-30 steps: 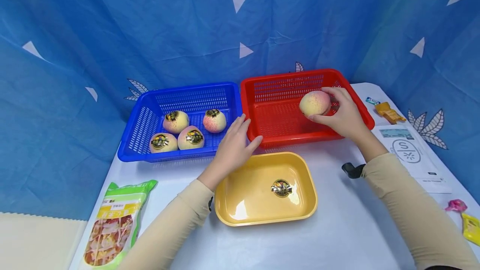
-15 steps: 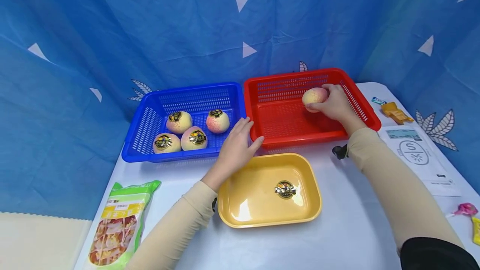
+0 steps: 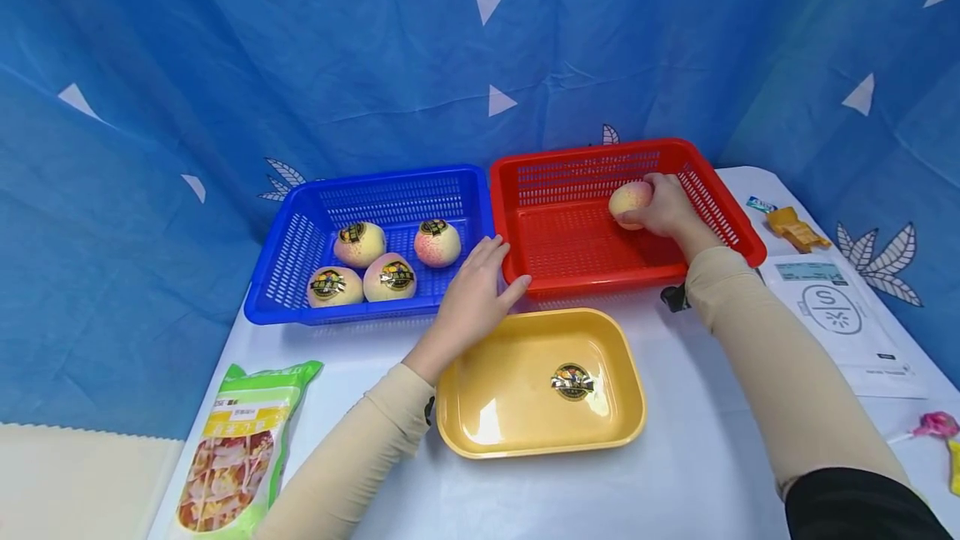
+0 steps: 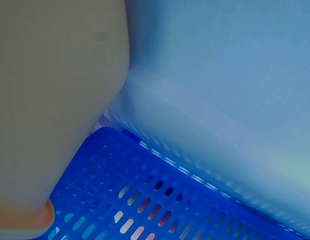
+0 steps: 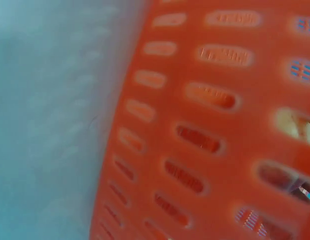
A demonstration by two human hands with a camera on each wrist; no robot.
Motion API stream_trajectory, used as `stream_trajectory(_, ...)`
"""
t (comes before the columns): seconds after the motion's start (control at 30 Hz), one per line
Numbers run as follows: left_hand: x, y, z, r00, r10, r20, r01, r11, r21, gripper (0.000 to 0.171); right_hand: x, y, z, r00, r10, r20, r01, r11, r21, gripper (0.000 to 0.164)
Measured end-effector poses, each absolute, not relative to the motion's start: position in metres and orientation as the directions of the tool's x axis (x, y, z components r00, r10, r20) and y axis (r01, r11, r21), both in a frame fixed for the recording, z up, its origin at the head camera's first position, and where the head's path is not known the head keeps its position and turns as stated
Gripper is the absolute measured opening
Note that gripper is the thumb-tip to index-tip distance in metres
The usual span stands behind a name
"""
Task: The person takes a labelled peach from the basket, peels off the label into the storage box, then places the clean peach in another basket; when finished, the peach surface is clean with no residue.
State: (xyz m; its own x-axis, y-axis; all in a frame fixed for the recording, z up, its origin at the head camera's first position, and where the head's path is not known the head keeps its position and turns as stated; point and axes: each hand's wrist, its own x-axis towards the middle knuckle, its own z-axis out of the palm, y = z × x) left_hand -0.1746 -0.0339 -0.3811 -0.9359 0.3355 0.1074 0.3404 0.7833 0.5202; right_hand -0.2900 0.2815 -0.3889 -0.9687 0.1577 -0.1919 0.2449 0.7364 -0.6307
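Inside the right part of the red basket (image 3: 592, 280), my right hand (image 3: 667, 205) grips a pale yellow-pink peach (image 3: 627, 200), thumb at its near side and fingers behind it. The peach is low over the basket's floor. My left hand (image 3: 474, 294) lies with its fingers extended and thumb spread where the blue basket (image 3: 360, 312) and the red one meet, fingertips right at their rims. Several peaches with black stickers, among them a rosy peach (image 3: 437, 243), sit in the blue basket. The right wrist view is mostly filled by the red basket's slotted wall (image 5: 205, 120).
A yellow tray (image 3: 540, 445) with a black round sticker stands in front of the baskets. At left lies a green-edged food packet (image 3: 232, 465). To the right are a white pouch (image 3: 847, 323), orange-wrapped snacks (image 3: 797, 228) and a pink lollipop (image 3: 937, 424). A blue curtain hangs behind.
My right hand has lowered the peach further into the red basket, its forearm reaching further forward. The left hand has stayed at the baskets' rims. The head view has shifted slightly.
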Motion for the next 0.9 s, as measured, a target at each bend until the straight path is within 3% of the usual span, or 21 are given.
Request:
stream_trajectory(0.27, -0.174, -0.034, -0.381, -0.934, 0.339, 0.111, 0.345, 0.785, 0.514, 0.065, -0.287, 0.287, -0.393, -0.968, 0.161, -0.192, 0.248, 0.724, -0.644, 0.104)
stream_trajectory(0.6, -0.174, -0.034, -0.381, -0.933, 0.340, 0.117, 0.349, 0.778, 0.523, 0.065, -0.284, 0.288, -0.393, -0.973, 0.197, -0.117, 0.227, 0.765, -0.603, 0.095)
stream_trajectory(0.9, -0.172, -0.037, -0.378, -0.935, 0.338, 0.107, 0.336, 0.750, 0.569, 0.063, -0.279, 0.279, -0.385, -0.990, 0.143, 0.009, 0.111, 0.807, -0.580, 0.088)
